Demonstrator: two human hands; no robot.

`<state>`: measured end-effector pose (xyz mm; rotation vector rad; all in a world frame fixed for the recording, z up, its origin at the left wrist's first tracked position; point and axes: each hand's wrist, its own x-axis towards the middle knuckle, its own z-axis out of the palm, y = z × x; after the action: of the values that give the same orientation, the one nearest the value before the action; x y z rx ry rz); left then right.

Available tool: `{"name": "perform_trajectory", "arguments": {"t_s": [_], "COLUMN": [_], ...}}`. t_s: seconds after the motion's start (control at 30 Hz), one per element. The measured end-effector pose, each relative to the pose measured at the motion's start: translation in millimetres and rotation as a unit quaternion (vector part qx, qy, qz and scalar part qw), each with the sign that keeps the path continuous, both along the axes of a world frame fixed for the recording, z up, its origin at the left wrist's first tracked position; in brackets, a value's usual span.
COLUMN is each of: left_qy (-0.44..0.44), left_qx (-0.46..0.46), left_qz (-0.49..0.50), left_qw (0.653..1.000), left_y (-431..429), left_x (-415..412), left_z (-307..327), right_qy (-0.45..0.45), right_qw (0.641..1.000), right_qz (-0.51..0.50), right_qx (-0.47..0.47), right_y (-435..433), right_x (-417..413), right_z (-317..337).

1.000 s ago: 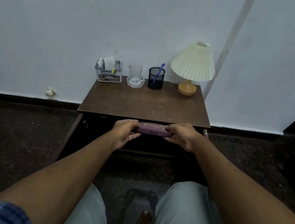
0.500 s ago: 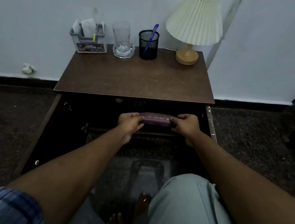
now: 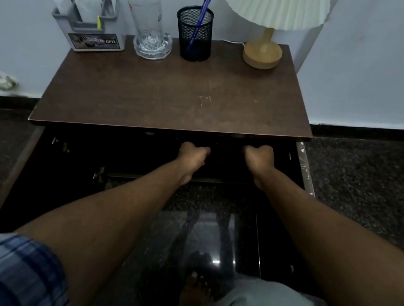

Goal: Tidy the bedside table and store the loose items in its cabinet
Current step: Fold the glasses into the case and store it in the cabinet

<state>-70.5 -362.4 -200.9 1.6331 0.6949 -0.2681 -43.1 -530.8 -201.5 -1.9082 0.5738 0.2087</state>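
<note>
Brown desk (image 3: pixel 175 97), its top scratched near the middle, with the dark cabinet (image 3: pixel 122 157) open beneath its front edge. Along the back edge, from the left corner: grey organiser (image 3: pixel 93 33) with papers, glass (image 3: pixel 147 18) on a clear coaster, black mesh cup (image 3: pixel 195 35) with a blue pen (image 3: pixel 200 17), and lamp (image 3: pixel 267 32) near the right corner. The left hand (image 3: pixel 192 155) and right hand (image 3: pixel 260 158) reached into the cabinet, apart from each other, fingers curled; whether they held anything could not be told in the dark interior.
</note>
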Motion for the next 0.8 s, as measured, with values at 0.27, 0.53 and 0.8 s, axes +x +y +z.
{"name": "perform_trajectory", "arguments": {"t_s": [0.27, 0.53, 0.8], "left_qy": [0.030, 0.031, 0.018], "left_qx": [-0.036, -0.035, 0.075], "left_qz": [-0.065, -0.098, -0.126], "left_qw": [0.997, 0.994, 0.989], "left_y": [-5, -13, 41], "left_x": [27, 29, -22], "left_z": [-7, -2, 5], "right_qy": [0.003, 0.008, -0.006], "right_qw": [0.996, 0.996, 0.997], "right_qz": [0.080, 0.093, 0.050], "right_qx": [-0.030, 0.005, -0.058], "right_y": [6, 4, 1], "right_x": [38, 51, 14], "right_z": [-20, -29, -8]}}
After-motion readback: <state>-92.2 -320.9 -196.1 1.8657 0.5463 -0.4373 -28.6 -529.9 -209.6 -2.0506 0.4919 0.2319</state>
